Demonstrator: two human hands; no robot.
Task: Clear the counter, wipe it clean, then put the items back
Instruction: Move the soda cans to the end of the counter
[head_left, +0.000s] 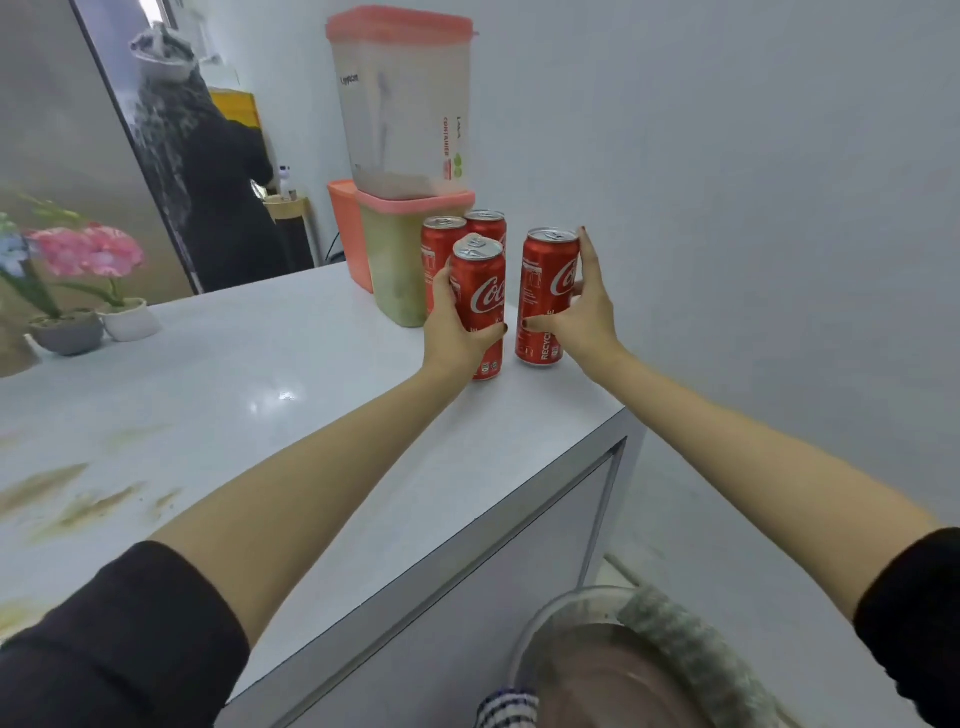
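The counter is smeared with greenish-brown stains and not yet cleared. Just in front of the stacked pink-lidded containers, my left hand is wrapped around the front Coca-Cola can. My right hand clasps the right Coca-Cola can. Both stand upright. The two back cans sit just beside the containers. Lifting carelessly, I could tip them with my knuckles, or lose a slick can over the edge.
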